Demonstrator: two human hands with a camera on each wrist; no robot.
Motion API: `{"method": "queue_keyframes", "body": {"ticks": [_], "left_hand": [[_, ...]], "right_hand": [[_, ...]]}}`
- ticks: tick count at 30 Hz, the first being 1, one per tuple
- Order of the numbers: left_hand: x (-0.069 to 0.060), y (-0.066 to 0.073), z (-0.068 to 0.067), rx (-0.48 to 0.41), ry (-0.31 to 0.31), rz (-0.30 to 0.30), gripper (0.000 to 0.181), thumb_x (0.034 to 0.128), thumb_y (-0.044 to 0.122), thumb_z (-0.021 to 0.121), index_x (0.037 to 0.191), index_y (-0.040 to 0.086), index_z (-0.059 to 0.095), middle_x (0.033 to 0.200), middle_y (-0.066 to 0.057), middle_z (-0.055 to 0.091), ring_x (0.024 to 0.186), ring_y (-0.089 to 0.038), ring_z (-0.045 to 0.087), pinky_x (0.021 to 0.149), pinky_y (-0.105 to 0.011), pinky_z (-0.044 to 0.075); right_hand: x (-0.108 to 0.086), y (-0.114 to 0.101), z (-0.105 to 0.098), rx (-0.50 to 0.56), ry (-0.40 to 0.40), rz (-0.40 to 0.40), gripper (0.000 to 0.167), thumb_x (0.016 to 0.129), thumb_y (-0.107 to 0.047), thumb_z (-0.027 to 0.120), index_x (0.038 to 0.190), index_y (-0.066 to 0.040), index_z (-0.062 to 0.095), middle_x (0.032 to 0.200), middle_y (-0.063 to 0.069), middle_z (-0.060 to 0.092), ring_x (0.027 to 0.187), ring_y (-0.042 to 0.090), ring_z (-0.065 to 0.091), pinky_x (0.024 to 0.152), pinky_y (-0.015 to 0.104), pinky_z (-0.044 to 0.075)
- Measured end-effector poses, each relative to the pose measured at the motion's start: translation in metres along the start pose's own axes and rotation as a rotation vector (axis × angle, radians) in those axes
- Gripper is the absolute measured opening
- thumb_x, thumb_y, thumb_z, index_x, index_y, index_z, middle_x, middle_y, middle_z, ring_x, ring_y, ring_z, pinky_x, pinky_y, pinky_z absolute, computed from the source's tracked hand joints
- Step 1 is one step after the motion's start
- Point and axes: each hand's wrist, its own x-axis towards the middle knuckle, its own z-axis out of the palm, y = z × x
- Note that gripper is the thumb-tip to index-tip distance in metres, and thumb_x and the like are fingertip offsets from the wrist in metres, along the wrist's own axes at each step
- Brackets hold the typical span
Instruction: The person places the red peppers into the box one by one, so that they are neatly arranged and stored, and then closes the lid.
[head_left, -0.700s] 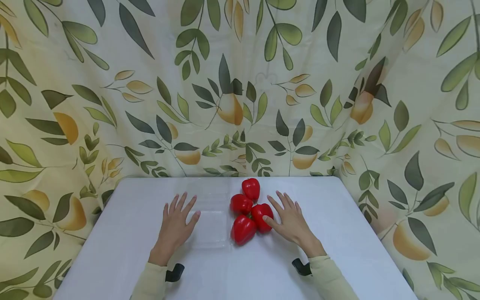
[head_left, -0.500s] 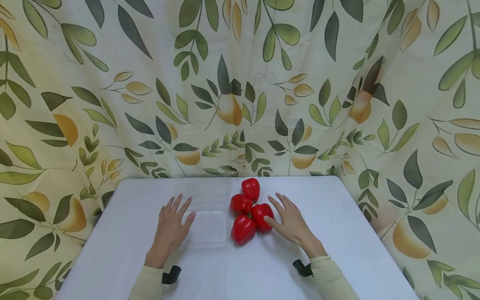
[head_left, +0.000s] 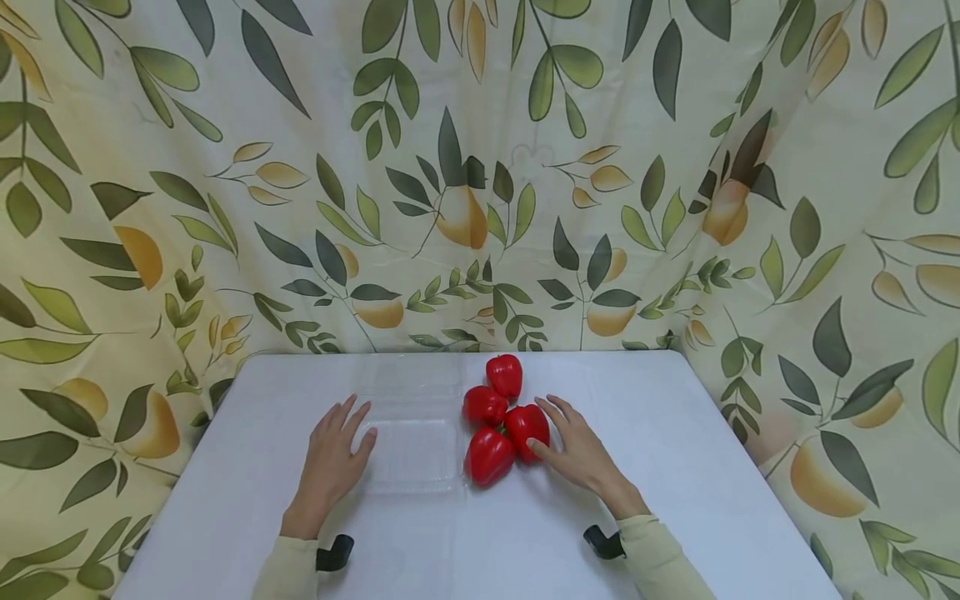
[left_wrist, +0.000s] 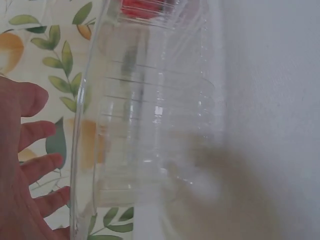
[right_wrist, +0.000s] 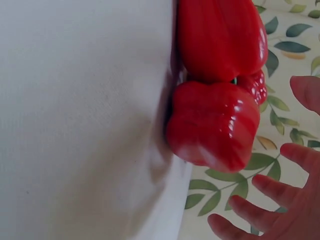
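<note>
A clear plastic container (head_left: 412, 457) stands on the white table, with my left hand (head_left: 330, 462) spread at its left side, holding nothing. In the left wrist view the container (left_wrist: 155, 115) is close beside the fingers of the hand (left_wrist: 25, 165). Several red bell peppers are grouped right of the container: one front (head_left: 490, 457), one right (head_left: 527, 433), one left (head_left: 484, 406), one at the back (head_left: 504, 377). My right hand (head_left: 581, 454) is at the right pepper, its thumb overlapping it; the right wrist view shows the spread hand (right_wrist: 285, 200) apart from the nearest pepper (right_wrist: 215, 125).
The white table (head_left: 675, 533) ends at a curtain (head_left: 480, 275) printed with leaves and fruit. A dark strap-like piece is at each wrist, left (head_left: 335, 553) and right (head_left: 603, 542). The clear container extends toward the table's back edge.
My left hand has moved left and slightly down, away from the container. The right hand's fingers have bent a little and dropped slightly; the peppers have stayed in place.
</note>
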Motion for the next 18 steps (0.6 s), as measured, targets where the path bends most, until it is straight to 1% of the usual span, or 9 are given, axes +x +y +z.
{"method": "queue_keyframes", "body": {"ticks": [4,8,14,18], "left_hand": [[-0.002,-0.005,0.001,-0.013,-0.013,-0.024,0.050,0.0987,0.031,0.054,0.144,0.009,0.050,0.154,-0.018,0.041,0.142,-0.043,0.033,0.113,-0.065,0.028],[-0.004,-0.008,0.001,-0.029,-0.031,-0.048,0.050,0.0983,0.032,0.055,0.143,0.009,0.050,0.153,-0.018,0.041,0.142,-0.044,0.033,0.112,-0.067,0.029],[-0.005,-0.013,-0.001,-0.040,-0.076,-0.095,0.049,0.0974,0.031,0.055,0.142,0.010,0.052,0.156,-0.019,0.035,0.142,-0.045,0.031,0.109,-0.068,0.033],[-0.007,-0.016,-0.001,-0.057,-0.106,-0.130,0.049,0.0981,0.031,0.055,0.142,0.011,0.051,0.159,-0.018,0.030,0.143,-0.044,0.031,0.105,-0.067,0.039]], "right_hand": [[0.000,-0.001,0.004,0.045,-0.022,0.017,0.080,0.080,-0.044,0.074,0.150,-0.023,0.041,0.156,0.011,0.036,0.139,0.038,0.040,0.094,0.060,0.053],[0.000,-0.001,0.009,0.056,-0.028,0.026,0.081,0.078,-0.042,0.076,0.149,-0.023,0.041,0.155,0.011,0.036,0.138,0.037,0.042,0.091,0.057,0.056],[0.002,-0.001,0.012,0.083,-0.028,0.048,0.085,0.078,-0.041,0.077,0.151,-0.024,0.037,0.155,0.011,0.035,0.138,0.036,0.042,0.091,0.055,0.056],[0.004,-0.001,0.014,0.114,-0.034,0.075,0.087,0.078,-0.041,0.078,0.152,-0.024,0.035,0.155,0.011,0.035,0.138,0.036,0.042,0.092,0.055,0.056]]}}
